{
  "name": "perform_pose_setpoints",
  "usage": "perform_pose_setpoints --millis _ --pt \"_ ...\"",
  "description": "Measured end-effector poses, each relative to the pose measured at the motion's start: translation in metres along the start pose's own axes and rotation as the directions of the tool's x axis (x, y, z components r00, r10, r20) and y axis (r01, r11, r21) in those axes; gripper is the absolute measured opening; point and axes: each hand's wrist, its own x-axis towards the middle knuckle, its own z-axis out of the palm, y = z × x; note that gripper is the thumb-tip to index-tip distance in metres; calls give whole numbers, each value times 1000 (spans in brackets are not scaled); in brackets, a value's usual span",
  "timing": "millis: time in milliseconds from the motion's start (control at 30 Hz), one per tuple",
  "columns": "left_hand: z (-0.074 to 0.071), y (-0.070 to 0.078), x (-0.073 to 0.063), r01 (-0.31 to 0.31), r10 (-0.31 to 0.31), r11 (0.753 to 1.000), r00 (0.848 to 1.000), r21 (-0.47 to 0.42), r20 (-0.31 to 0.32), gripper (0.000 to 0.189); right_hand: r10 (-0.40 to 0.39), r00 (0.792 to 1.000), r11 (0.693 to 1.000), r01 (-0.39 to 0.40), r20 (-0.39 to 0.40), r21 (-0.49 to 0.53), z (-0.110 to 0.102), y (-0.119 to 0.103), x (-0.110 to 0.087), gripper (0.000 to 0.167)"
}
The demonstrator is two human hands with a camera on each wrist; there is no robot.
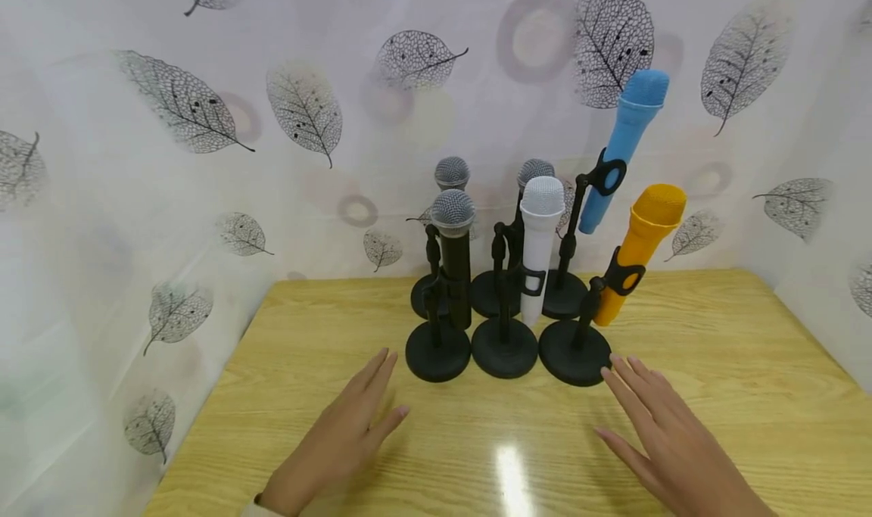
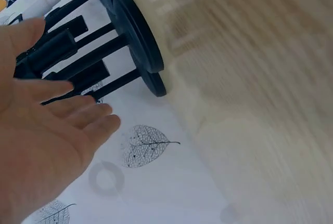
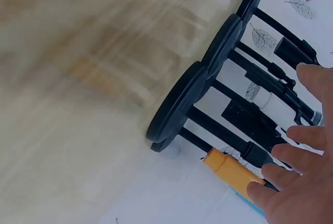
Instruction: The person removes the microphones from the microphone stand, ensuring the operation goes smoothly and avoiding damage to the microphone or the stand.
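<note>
Two rows of microphones on short black stands sit close together on the table. In front are a black microphone with a silver grille (image 1: pixel 455 260), a white microphone (image 1: pixel 542 237) and an orange microphone (image 1: pixel 640 252). Behind them rise a blue microphone (image 1: pixel 623 150) and two with silver grilles, partly hidden. My left hand (image 1: pixel 344 430) is held over the wood left of the front stand base (image 1: pixel 438 352), fingers straight and holding nothing. On the other side my right hand (image 1: pixel 664 434) has its straight fingertips right by the right front base (image 1: pixel 575 354), thumb spread.
The stands rest on a light wood-grain table (image 1: pixel 286 350) with a bright reflection near its front. A pale cloth (image 1: pixel 327 214) printed with dark leaves hangs behind and along both sides. Neighbouring round bases sit tightly side by side.
</note>
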Motion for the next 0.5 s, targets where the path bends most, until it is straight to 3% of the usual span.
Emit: perform_pose_setpoints --millis 167,333,500 --pt "-3 -3 17 -52 51 998 998 -19 -36 75 -14 1000 999 14 14 32 2 -3 10 78" --pt "-4 -6 35 -74 71 991 997 -116 -32 76 -30 998 996 26 51 80 6 -1 16 71" --pt "-4 -5 55 -78 68 975 996 -210 -56 76 -55 998 988 51 22 143 7 -2 24 69"
